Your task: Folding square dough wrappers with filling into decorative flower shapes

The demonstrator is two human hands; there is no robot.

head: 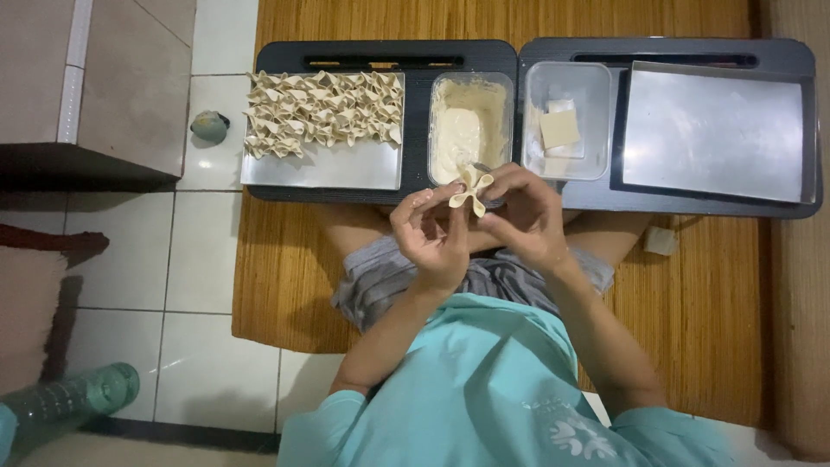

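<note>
A small folded dumpling (471, 188) of pale dough sits between the fingertips of both hands, just in front of the black trays. My left hand (430, 235) pinches its left side and my right hand (526, 214) pinches its right side. Behind the hands stands a clear tub of cream-coloured filling (468, 128). To its right a clear tub (564, 164) holds square dough wrappers (560, 129). At the far left a metal tray (324, 166) carries several rows of finished folded dumplings (324, 112).
Two black trays (415, 56) lie side by side on a woven mat (277, 277). An empty metal tray (713, 130) sits on the right one. White floor tiles are at left, with a small round object (209, 125) and a green bottle (73, 398).
</note>
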